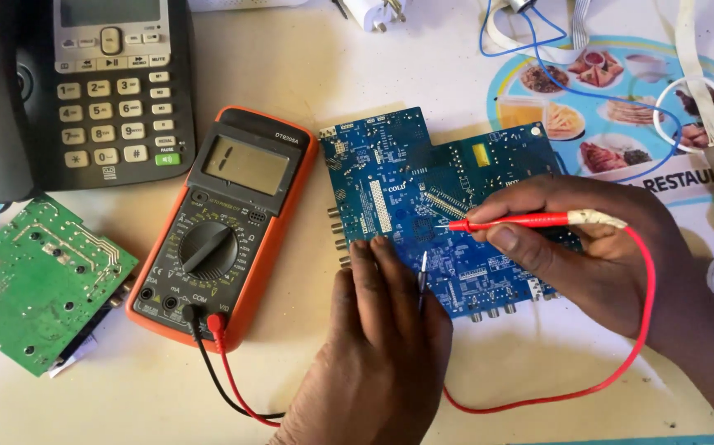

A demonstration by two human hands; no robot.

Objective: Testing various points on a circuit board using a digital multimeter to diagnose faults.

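- Your right hand (pixel 596 247) pinches the red probe (pixel 509 220) between thumb and fingers, closed around its shaft, with the tip aimed left and resting on the blue circuit board (pixel 390 177) near a slanted connector strip.
- Your left hand (pixel 382 330) lies palm down with fingers flat on the board's lower left edge; a thin black probe (pixel 423 272) stands just beside its fingers, tip on the board. Whether the fingers actually clamp that probe cannot be told from this view.
- That blue circuit board sits in the middle of the table (pixel 307 74), just right of the multimeter and partly under both your hands.
- An orange-cased multimeter (pixel 221 222) lies left of the board, tilted, its dial turned and its grey screen lit with a faint mark.
- From its lower sockets a red lead (pixel 555 395) loops around under your right wrist and up to the red probe; a black lead (pixel 213 375) runs down beside it.
- Further left lies a green circuit board (pixel 35 284), apart from the meter.
- At the top left sits a dark desk telephone (pixel 85 82) with a keypad.
- At the right, a printed mat with food pictures (pixel 588 107) lies under blue and white wires (pixel 538 37).
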